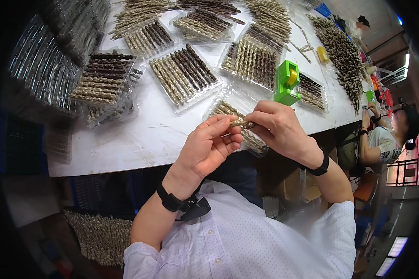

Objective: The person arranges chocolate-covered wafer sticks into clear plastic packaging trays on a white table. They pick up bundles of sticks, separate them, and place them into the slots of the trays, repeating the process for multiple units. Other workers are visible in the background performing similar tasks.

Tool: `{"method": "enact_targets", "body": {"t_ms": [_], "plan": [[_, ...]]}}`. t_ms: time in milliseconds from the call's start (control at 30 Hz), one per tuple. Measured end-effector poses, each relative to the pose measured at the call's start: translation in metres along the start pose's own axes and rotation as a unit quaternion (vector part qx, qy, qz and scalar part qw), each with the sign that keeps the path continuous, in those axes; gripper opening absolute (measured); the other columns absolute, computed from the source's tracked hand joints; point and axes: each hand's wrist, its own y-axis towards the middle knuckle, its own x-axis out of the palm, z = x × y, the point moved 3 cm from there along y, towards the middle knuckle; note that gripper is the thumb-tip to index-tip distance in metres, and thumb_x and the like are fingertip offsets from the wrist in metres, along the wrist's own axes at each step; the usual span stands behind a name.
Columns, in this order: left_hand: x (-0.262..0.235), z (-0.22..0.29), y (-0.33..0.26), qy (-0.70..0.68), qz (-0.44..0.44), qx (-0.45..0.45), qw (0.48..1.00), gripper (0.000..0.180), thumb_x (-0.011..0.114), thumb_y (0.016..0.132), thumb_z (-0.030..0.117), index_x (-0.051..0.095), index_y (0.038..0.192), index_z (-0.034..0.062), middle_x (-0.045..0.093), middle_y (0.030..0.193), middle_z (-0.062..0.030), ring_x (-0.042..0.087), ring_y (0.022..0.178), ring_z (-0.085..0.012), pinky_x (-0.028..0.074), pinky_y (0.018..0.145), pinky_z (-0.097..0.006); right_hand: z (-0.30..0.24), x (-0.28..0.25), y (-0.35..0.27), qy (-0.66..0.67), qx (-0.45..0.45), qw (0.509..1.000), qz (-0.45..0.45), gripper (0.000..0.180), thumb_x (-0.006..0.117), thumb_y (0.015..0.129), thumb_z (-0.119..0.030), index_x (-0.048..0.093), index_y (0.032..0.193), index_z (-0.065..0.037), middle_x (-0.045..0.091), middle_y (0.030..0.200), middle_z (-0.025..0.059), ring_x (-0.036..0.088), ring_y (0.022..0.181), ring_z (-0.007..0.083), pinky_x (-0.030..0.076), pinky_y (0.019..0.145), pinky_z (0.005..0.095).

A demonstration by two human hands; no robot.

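Observation:
A short, twisted gold stick (pixel 239 122) is held over the table's near edge. My left hand (pixel 205 148) pinches one end between thumb and forefinger, the other fingers curled loosely with the palm up. At the other end, my right hand (pixel 284 128) grips it with its fingertips, which partly hide it. Beneath the hands lies a clear plastic tray (pixel 224 108) with gold sticks in it, largely covered by the hands. Just beyond my right hand stands a green tape dispenser (pixel 284 90) with a yellow roll.
Filled trays of gold and dark brown sticks (pixel 184 74) spread across the white table (pixel 121 149). Clear trays (pixel 42 60) are stacked high at the left. Loose sticks (pixel 337 56) are heaped at the far right, near a yellow tape roll (pixel 322 55). Another person (pixel 381 135) sits at the right.

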Motion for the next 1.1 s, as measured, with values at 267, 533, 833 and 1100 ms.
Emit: {"method": "enact_targets", "body": {"t_ms": [267, 533, 833, 1100], "plan": [[0.003, 0.003, -0.008, 0.491, 0.076, 0.293, 0.817, 0.017, 0.062, 0.098, 0.017, 0.068, 0.103, 0.0021, 0.068, 0.091, -0.0072, 0.066, 0.073, -0.0223, 0.055, 0.067, -0.034, 0.013, -0.013, 0.005, 0.158, 0.125, 0.979, -0.008, 0.013, 0.074, 0.081, -0.012, 0.071, 0.085, 0.000, 0.062, 0.075, 0.0106, 0.062, 0.068, 0.0233, 0.047, 0.060, 0.0350], [-0.002, -0.023, -0.004, 0.802, -0.059, 0.473, 0.360, 0.029, 0.077, 0.071, 0.010, 0.068, 0.098, 0.0045, 0.065, 0.103, -0.0069, 0.061, 0.100, -0.0265, 0.050, 0.086, -0.042, 0.030, -0.001, 0.016, 0.212, 0.213, 0.951, -0.068, 0.020, 0.074, 0.087, -0.013, 0.070, 0.093, 0.006, 0.065, 0.070, 0.0014, 0.054, 0.065, 0.0052, 0.044, 0.057, 0.0237], [-0.006, -0.023, -0.002, 0.811, -0.054, 0.491, 0.315, 0.023, 0.067, 0.074, 0.007, 0.069, 0.096, 0.0028, 0.065, 0.102, -0.0070, 0.062, 0.099, -0.0252, 0.049, 0.087, -0.039, 0.033, 0.033, 0.019, 0.089, 0.123, 0.985, -0.085, 0.025, 0.072, 0.083, -0.023, 0.069, 0.084, 0.001, 0.062, 0.071, 0.0238, 0.062, 0.066, 0.0404, 0.047, 0.061, 0.0457], [-0.009, -0.024, -0.002, 0.808, -0.051, 0.498, 0.311, 0.024, 0.065, 0.075, 0.008, 0.069, 0.098, 0.0012, 0.066, 0.104, -0.0082, 0.062, 0.100, -0.0255, 0.049, 0.087, -0.039, 0.040, 0.050, 0.023, 0.031, 0.083, 0.986, -0.141, 0.024, 0.072, 0.085, -0.022, 0.069, 0.087, 0.002, 0.063, 0.076, 0.0202, 0.062, 0.074, 0.0402, 0.048, 0.067, 0.0465]]}}
